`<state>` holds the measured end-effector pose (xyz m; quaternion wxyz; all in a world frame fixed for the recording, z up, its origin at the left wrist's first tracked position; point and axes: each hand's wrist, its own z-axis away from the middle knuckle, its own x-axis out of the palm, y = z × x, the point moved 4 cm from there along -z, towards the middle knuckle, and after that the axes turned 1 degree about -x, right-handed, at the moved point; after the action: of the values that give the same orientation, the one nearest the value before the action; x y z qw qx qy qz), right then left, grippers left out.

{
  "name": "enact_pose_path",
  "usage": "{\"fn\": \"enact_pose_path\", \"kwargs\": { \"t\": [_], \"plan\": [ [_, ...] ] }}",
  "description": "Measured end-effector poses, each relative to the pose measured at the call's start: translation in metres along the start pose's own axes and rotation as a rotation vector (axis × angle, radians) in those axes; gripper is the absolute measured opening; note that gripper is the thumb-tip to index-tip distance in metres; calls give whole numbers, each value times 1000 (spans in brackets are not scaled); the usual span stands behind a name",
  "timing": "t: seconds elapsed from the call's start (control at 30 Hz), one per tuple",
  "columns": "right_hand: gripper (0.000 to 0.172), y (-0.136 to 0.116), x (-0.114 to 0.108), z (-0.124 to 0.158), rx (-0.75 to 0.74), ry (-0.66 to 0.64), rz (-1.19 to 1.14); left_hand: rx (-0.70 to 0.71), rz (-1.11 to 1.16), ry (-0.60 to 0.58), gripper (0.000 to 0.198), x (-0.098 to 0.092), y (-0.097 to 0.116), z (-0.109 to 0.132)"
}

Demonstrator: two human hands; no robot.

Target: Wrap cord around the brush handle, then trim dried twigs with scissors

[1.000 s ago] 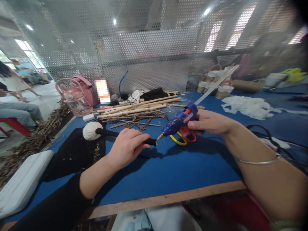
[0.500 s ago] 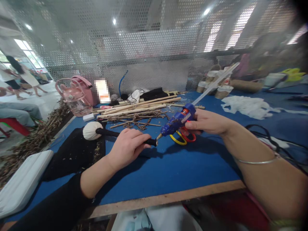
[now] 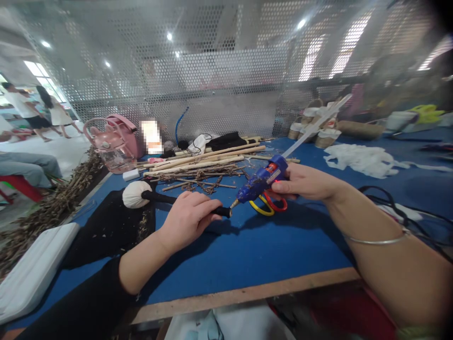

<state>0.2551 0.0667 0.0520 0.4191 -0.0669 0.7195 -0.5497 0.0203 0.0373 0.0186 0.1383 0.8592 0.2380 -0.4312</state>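
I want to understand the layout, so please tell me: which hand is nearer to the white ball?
Left. The left hand grips the black stick, just right of the white ball; the right hand, holding the glue gun, is farther right.

A craft workshop: glue gun [image 3: 264, 178], wooden sticks [image 3: 198, 162], scissors [image 3: 262, 207], blue worktable [image 3: 247, 262].

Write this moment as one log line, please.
left hand: holds black stick | right hand: holds glue gun | nozzle: at black stick's end

The glue gun [image 3: 252, 187] and tabletop [image 3: 255, 259] are blue, the stick [image 3: 163, 198] black, the ball [image 3: 133, 195] white.
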Motion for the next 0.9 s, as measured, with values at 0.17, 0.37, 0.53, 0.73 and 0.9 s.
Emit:
{"fn": "enact_pose_path", "kwargs": {
  "t": [0.17, 0.37, 0.53, 0.73, 0.9],
  "plan": [
    [36, -1, -3, 1, 30, 53, 93, -14, -1, -17, 25, 1, -1, 0],
    [39, -1, -9, 4, 24, 55, 162, -14, 0, -2, 24, -1, 0, 0],
    [39, -1, -5, 3, -13, 33, 70, -7, -1, -2, 23, -1, 2, 0],
    [40, 0, 0, 2, 15, 38, 33, -2, 3, -13, 24, 0, 1, -1],
    [39, -4, 0, 3, 24, 75, 78, -6, 5, -12, 24, 1, 2, 0]
  ]
}}
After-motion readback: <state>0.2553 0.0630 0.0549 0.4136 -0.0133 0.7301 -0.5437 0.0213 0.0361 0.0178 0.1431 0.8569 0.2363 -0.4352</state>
